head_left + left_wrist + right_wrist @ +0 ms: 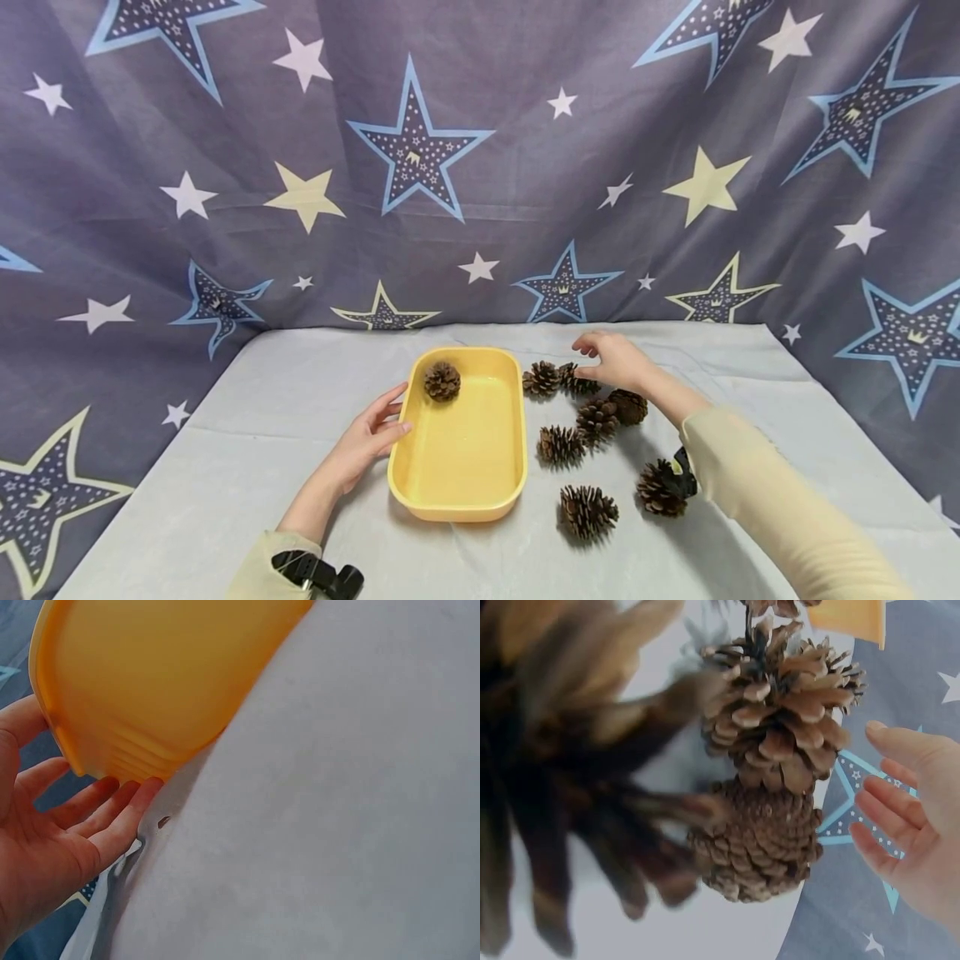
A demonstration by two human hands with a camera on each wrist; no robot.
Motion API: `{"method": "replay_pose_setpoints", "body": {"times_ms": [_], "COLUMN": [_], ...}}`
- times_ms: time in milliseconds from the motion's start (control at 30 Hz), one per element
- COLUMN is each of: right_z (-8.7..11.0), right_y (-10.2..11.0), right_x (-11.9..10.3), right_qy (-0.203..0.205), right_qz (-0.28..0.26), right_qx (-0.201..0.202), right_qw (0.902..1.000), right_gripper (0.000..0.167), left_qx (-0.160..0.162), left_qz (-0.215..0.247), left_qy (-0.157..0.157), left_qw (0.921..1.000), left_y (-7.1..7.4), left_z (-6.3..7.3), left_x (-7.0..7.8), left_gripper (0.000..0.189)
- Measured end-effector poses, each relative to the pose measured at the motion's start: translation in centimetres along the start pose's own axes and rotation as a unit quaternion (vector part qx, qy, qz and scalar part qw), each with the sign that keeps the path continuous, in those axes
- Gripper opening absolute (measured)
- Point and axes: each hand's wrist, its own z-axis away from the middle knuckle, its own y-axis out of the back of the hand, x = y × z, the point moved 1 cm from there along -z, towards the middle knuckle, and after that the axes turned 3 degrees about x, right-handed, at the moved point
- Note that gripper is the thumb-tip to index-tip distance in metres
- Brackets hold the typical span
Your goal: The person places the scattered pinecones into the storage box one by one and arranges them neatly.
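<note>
A yellow rectangular tray [465,507] lies on the table with one pine cone [442,381] in its far left corner. My left hand [367,437] is at the tray's left side; in the left wrist view its fairly straight fingers [120,817] touch the outer wall. To the right of the tray lie several brown pine cones. My right hand [618,364], fingers loosely bent with nothing between them, hovers over a partly hidden cone [576,382] in the back group. In the right wrist view the hand [915,817] is apart from two touching cones [757,844].
Another cone [541,379] lies against the tray's right side. Nearer the front are separate cones [588,512], one of them [660,488] close under the right wrist camera and blurred in its view. A star-patterned curtain [480,208] hangs behind the white-covered table [300,400].
</note>
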Motion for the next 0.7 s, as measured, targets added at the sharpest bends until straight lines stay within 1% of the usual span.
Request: {"method": "replay_pose_setpoints", "body": {"times_ms": [200,433,533,700], "right_z": [0.3,0.6,0.9,1.5], "right_y": [0.7,1.4,1.3,0.3], "right_x": [0.7,1.6,2.0,2.5], "right_qy": [0.008,-0.004,0.000,-0.005], "right_qz": [0.016,0.018,0.019,0.029], "right_qx": [-0.002,-0.023,-0.036,-0.073], "right_qw": [0.9998,0.9996,0.9992,0.9969], "right_gripper": [0.041,0.040,0.040,0.043], "left_qx": [-0.001,0.001,0.000,0.000], "left_qz": [0.007,0.005,0.005,0.006], "left_qy": [-0.004,-0.001,0.000,0.007], "left_qw": [1.0000,1.0000,1.0000,1.0000], "left_y": [0.0,0.0,0.0,-0.1], "left_z": [0.1,0.1,0.0,0.1], "left_x": [0.0,0.1,0.1,0.1], "left_gripper": [0.067,0.066,0.066,0.066]}}
